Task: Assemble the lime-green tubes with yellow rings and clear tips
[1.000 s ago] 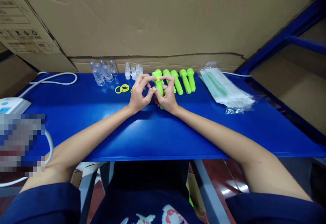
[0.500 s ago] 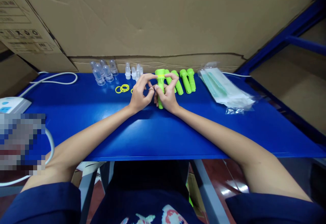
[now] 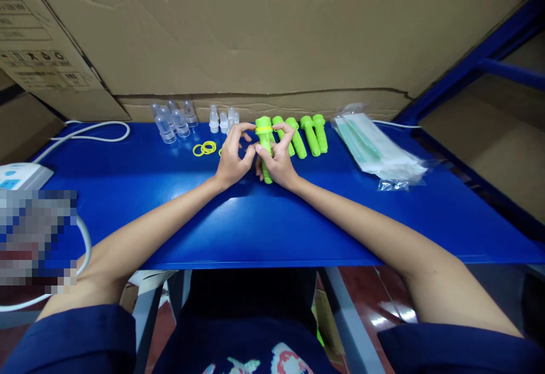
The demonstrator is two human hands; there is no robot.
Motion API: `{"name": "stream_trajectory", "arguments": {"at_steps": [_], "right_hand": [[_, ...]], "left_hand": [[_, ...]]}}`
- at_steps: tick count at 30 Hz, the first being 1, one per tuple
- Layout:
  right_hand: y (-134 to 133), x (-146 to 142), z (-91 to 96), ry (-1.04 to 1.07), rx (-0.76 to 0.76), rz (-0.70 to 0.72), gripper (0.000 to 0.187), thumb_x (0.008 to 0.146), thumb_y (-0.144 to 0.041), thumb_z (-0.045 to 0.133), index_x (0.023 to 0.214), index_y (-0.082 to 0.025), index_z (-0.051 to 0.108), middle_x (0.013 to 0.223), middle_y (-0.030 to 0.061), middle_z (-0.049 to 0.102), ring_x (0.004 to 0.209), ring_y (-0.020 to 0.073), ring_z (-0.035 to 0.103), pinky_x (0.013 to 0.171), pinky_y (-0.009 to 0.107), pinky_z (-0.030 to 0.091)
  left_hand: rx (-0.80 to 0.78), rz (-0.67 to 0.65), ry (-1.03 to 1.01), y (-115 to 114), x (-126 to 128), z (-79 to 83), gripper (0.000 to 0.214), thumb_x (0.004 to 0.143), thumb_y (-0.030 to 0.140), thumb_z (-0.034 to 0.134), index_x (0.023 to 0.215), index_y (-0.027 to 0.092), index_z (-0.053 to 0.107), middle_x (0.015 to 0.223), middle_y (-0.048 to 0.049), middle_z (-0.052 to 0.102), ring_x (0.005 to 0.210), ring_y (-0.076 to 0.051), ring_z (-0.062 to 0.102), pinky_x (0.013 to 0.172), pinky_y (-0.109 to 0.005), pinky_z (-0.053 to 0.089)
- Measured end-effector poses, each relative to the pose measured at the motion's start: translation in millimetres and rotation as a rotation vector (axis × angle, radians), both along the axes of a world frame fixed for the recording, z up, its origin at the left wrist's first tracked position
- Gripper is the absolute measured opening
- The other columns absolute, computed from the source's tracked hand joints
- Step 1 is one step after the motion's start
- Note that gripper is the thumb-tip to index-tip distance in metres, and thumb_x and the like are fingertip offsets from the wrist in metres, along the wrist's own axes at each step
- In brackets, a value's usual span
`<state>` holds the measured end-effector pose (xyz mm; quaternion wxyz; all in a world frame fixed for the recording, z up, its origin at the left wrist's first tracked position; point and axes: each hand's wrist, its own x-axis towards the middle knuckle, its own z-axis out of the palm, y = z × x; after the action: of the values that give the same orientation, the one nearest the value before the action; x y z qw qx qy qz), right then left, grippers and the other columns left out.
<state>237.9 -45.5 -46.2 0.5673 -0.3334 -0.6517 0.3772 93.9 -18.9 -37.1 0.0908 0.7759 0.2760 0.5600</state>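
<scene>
A bright green plastic tube stands upright between both hands near the middle of the blue table. My left hand and my right hand pinch a thin yellow ring around the tube just under its wide top. Both hands have their fingers closed on the tube and ring. Several more green tubes lie in a row just behind my right hand. Loose yellow rings lie left of my left hand.
Clear plastic vials and small white caps stand at the table's back edge. A clear bag of packets lies at the right. A white cable and a white device sit at the left. Cardboard boxes wall the back.
The green tube was tilted, then stood upright; the yellow ring now sits around it under the top. My hands stayed in place, fingers shifting slightly.
</scene>
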Motion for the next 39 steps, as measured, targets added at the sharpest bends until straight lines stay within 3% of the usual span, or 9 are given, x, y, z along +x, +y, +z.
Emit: {"name": "stream_trajectory", "arguments": {"at_steps": [7, 11, 17, 31, 39], "right_hand": [[3.3, 4.7, -4.7, -0.036, 0.005, 0.019, 0.054, 0.094, -0.065, 0.055, 0.124, -0.032, 0.025, 0.072, -0.0048, 0.061, 0.038, 0.0114, 0.051, 0.034, 0.027, 0.050], [4.2, 4.2, -3.1, -0.011, -0.002, -0.003, 0.052, 0.093, -0.064, 0.057, 0.119, -0.032, 0.026, 0.069, -0.0070, 0.058, 0.036, 0.0097, 0.049, 0.031, 0.024, 0.047], [3.7, 3.6, -0.2, -0.006, 0.010, -0.045, 0.047, 0.093, -0.056, 0.060, 0.115, -0.032, 0.027, 0.085, -0.0033, 0.063, 0.037, 0.0075, 0.048, 0.028, 0.022, 0.044], [20.4, 7.0, -6.5, 0.024, -0.023, -0.045, 0.061, 0.091, -0.066, 0.059, 0.128, -0.033, 0.024, 0.093, 0.0007, 0.067, 0.052, 0.0129, 0.064, 0.042, 0.028, 0.058], [24.0, 9.7, -9.3, 0.012, -0.108, 0.034, 0.052, 0.096, -0.067, 0.048, 0.127, -0.030, 0.030, 0.086, -0.0017, 0.067, 0.046, 0.0115, 0.060, 0.033, 0.023, 0.047]], "left_hand": [[-0.011, -0.016, -0.004, -2.5, -1.2, 3.6, 0.032, 0.085, 0.020, 0.053, 0.117, 0.019, 0.053, 0.108, -0.0068, 0.066, 0.084, -0.016, 0.062, 0.071, -0.029, 0.048], [-0.010, -0.036, -0.004, -5.9, -0.6, 5.4, 0.030, 0.085, 0.022, 0.056, 0.115, 0.019, 0.055, 0.103, -0.0063, 0.066, 0.080, -0.015, 0.060, 0.069, -0.028, 0.048], [-0.010, -0.059, 0.041, -8.0, -0.9, 6.4, 0.029, 0.086, 0.023, 0.056, 0.114, 0.019, 0.056, 0.100, -0.0058, 0.065, 0.079, -0.016, 0.059, 0.069, -0.029, 0.048], [-0.130, -0.058, -0.052, 7.0, 1.1, -7.7, 0.041, 0.088, 0.017, 0.058, 0.127, 0.022, 0.047, 0.124, -0.0098, 0.062, 0.094, -0.015, 0.063, 0.072, -0.027, 0.049], [-0.092, -0.062, -0.053, 4.8, 1.1, -2.8, 0.039, 0.082, 0.009, 0.053, 0.119, 0.020, 0.054, 0.118, -0.0084, 0.063, 0.093, -0.016, 0.062, 0.070, -0.026, 0.048]]}}
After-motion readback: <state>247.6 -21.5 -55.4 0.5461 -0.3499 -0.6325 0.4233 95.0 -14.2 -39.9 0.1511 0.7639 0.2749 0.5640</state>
